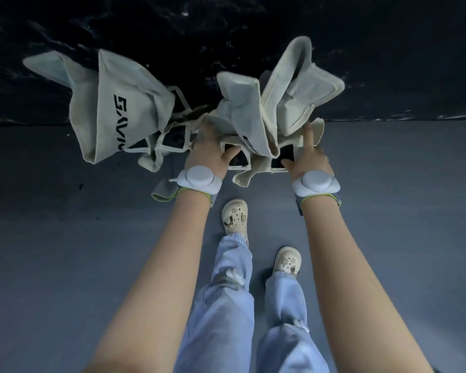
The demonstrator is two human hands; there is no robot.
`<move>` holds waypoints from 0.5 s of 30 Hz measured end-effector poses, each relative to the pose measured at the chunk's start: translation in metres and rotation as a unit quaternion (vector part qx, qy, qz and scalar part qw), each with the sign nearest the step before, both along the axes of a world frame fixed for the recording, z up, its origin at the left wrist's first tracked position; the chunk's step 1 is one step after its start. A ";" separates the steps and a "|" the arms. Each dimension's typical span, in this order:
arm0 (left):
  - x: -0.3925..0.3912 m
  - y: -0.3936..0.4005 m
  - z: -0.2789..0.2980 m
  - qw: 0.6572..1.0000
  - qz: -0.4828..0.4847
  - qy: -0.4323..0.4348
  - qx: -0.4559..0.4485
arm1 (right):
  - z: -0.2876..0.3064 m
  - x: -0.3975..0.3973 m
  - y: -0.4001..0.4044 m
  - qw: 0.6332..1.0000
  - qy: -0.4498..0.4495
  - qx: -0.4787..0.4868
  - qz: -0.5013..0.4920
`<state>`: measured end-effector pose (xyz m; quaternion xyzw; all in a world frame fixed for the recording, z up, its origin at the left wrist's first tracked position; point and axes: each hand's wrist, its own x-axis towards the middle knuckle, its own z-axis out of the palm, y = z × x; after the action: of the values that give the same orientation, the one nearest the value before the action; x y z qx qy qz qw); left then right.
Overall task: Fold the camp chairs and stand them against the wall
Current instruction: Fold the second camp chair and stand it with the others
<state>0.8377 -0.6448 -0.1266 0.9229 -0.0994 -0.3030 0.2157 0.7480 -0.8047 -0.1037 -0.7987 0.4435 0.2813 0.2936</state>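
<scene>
Dark wall [253,28], hands [213,154] w/ folded chair [275,109]

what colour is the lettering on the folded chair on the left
Black, printed on pale cream fabric of the left chair; the head view shows it best.

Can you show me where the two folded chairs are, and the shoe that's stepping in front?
Left chair [111,109]: head view, on the fabric panel with black lettering.
Right chair [285,100]: head view, on the bunched pale fabric above the hands.
Front shoe [235,215]: head view, on its cream top.
</scene>
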 end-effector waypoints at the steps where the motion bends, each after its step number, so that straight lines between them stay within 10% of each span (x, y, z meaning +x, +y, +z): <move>1: -0.002 -0.001 -0.008 1.000 -0.016 0.009 0.012 | -0.004 -0.001 0.001 1.000 -0.004 0.009 -0.014; 8: 0.011 -0.005 -0.039 0.987 -0.043 0.084 0.131 | -0.029 0.009 -0.004 0.994 -0.070 0.030 -0.083; 15: 0.027 -0.029 -0.047 0.993 -0.008 0.112 0.030 | -0.036 0.031 -0.027 0.990 -0.119 0.028 -0.071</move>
<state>0.8643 -0.6740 -0.1739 0.8882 -0.0726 -0.4095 0.1952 0.7793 -0.8316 -0.1399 -0.7844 0.4529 0.1748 0.3861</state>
